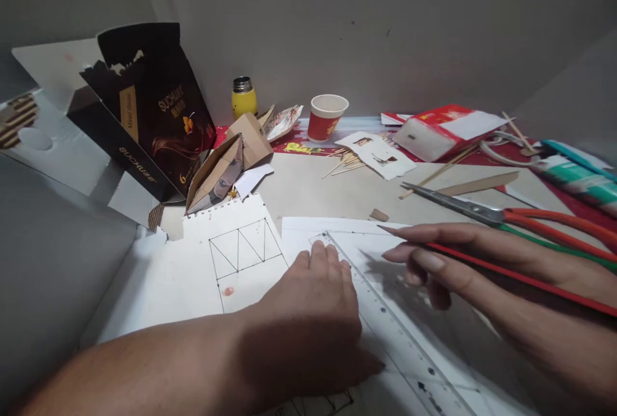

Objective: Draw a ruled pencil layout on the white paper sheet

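Ruler (385, 313) lay on white paper (308, 229) near the tabletop's front edge, pressed flat by the open left hand (313, 313); the right hand (463, 262) gripped a red pencil (506, 274) beside it.

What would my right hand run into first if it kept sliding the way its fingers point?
Probably the clear ruler, just ahead of the right hand, then the left hand pressing on it. The hand's height above the paper is unclear.

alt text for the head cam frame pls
A left hand presses a clear plastic ruler onto white paper while the right hand holds a red pencil. Orange-handled scissors and a red paper cup sit behind.
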Available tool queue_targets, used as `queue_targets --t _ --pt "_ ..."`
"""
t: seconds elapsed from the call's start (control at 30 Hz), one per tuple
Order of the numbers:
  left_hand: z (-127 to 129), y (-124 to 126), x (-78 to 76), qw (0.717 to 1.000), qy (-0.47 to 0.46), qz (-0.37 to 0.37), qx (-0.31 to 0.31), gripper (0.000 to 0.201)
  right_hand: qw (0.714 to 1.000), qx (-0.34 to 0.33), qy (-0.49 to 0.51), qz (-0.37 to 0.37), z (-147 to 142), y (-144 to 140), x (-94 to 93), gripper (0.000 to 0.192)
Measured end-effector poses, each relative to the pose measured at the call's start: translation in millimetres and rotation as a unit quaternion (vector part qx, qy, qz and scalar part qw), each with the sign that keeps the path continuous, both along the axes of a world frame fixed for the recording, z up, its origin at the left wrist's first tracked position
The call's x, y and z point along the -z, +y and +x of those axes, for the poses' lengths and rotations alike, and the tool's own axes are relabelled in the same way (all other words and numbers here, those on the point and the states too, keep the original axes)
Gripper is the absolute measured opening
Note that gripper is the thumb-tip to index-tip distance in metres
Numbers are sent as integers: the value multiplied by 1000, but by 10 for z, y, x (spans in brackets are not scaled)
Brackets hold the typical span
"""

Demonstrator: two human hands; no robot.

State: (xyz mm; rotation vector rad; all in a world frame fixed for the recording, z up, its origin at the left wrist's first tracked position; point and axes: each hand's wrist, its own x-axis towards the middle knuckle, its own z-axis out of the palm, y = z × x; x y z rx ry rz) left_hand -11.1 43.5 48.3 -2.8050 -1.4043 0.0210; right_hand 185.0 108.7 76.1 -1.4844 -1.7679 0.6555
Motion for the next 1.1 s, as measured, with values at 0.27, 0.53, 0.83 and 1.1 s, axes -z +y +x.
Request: queue_targets --t 0.27,0.53,0.83,1.1 --pt "13 11 -21 999 16 -43 8 89 979 -1 160 -124 -119 44 186 52" --pt "31 62 -95 993 45 -112 1 90 959 20 231 -161 -101 68 312 61" --pt "46 25 -35 996 44 -75 4 90 970 -13 208 -122 -119 24 307 48" --pt "42 23 -25 996 60 -62 10 91 988 -39 125 -83 -149 24 222 52"
